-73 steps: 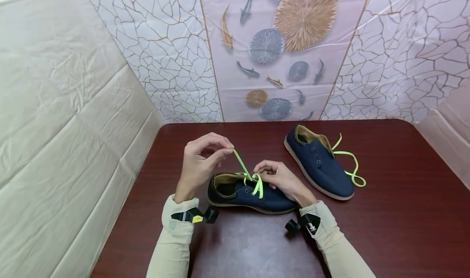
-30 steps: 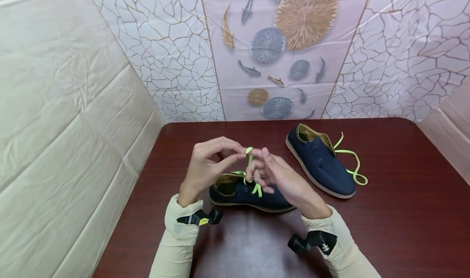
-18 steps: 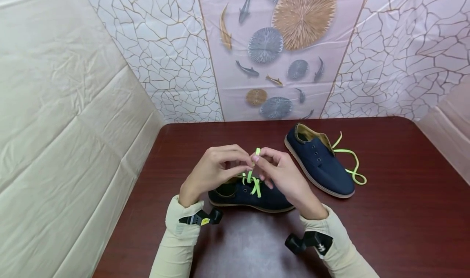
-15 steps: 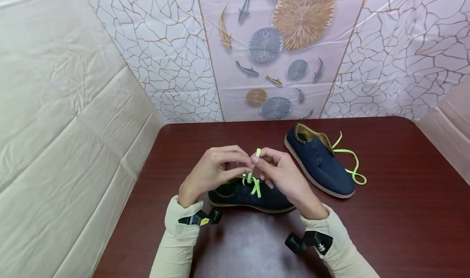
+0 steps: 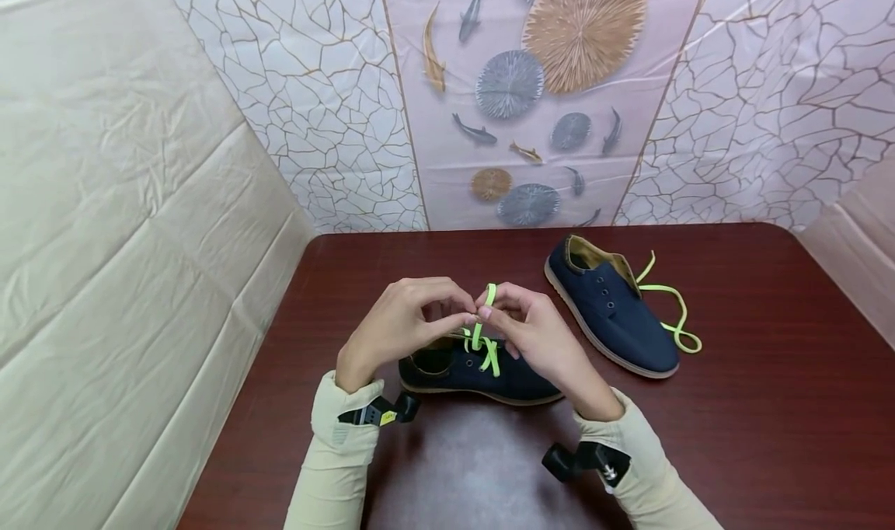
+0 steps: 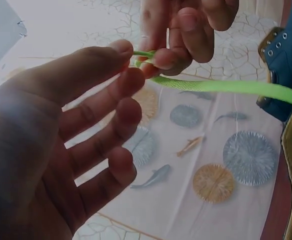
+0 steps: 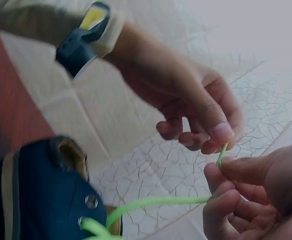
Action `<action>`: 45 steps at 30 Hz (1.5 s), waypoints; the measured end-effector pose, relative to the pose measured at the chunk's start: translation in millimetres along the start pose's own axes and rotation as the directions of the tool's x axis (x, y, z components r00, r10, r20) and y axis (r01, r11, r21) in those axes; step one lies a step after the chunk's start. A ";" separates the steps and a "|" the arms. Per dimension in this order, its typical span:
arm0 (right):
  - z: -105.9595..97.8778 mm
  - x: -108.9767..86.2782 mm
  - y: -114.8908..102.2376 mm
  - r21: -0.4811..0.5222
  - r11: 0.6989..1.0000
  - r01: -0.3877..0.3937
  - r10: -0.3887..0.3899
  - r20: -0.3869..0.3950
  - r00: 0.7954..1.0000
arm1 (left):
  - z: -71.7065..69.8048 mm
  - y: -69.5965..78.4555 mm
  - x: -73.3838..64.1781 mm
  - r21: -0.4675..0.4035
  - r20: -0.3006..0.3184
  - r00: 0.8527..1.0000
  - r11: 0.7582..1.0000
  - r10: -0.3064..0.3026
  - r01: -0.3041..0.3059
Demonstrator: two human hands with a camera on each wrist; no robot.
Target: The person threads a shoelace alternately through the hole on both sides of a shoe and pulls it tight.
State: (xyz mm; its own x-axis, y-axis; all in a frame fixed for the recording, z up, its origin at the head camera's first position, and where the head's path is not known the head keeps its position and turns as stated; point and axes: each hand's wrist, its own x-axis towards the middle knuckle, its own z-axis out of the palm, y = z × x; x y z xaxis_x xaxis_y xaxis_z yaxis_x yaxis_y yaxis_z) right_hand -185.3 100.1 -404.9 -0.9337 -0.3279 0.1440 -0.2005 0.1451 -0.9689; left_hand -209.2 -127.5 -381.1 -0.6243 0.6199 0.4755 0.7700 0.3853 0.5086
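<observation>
A navy shoe (image 5: 520, 381) with a tan inside lies lengthwise before me, its toe to the right. Its neon-green shoelace (image 6: 226, 86) rises from the eyelets to both hands. My left hand (image 5: 402, 324) pinches the tip of the lace between thumb and forefinger, the other fingers loosely bent, as the left wrist view shows. The lace bends round the forefinger of my right hand (image 5: 538, 332), and that hand's thumb presses on it. Both sets of fingertips nearly meet above the shoe. In the right wrist view, a short taut bit of lace spans the two pinches.
Behind and to the right stands a second navy shoe (image 5: 615, 320), toe pointing toward the front right. Its green lace (image 5: 674, 308) trails off its far side onto the dark red table (image 5: 769, 406). Patterned cloth (image 5: 336, 126) hangs behind the table's back edge.
My right hand has left the shoe and come up to the lace. Its forefinger stretched out under the lace, then the thumb closed on it. My left hand has moved right, still pinching the tip.
</observation>
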 end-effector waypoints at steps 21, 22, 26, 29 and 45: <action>12.8 4.4 23.0 -0.412 0.910 0.056 -0.017 0.099 0.995 | 27.7 -14.5 5.9 0.288 0.450 0.802 0.914 -0.393 0.286; 12.5 4.1 22.7 -0.405 0.913 0.053 -0.009 0.110 0.994 | 29.4 -15.0 6.2 0.287 0.451 0.799 0.913 -0.397 0.291; 13.2 3.3 21.5 -0.396 0.916 0.057 0.013 0.172 0.985 | 33.3 -18.2 6.2 0.278 0.459 0.785 0.907 -0.416 0.317; 13.9 3.8 20.3 -0.412 0.908 0.075 0.021 0.223 0.975 | 33.1 -20.7 5.9 0.278 0.466 0.784 0.909 -0.410 0.310; 9.4 0.8 9.6 -0.485 0.873 0.054 0.083 0.256 0.963 | 35.6 -29.8 6.9 0.209 0.287 0.913 0.949 -0.291 0.237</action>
State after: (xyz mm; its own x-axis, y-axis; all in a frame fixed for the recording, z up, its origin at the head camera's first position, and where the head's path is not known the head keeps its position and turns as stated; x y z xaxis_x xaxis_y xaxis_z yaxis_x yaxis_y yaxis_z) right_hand -185.1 92.5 -416.0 -0.8397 -0.5430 0.0069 -0.3696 0.5620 -0.7399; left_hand -231.8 -110.3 -418.5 -0.7560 0.6497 0.0800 0.6103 0.6554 0.4450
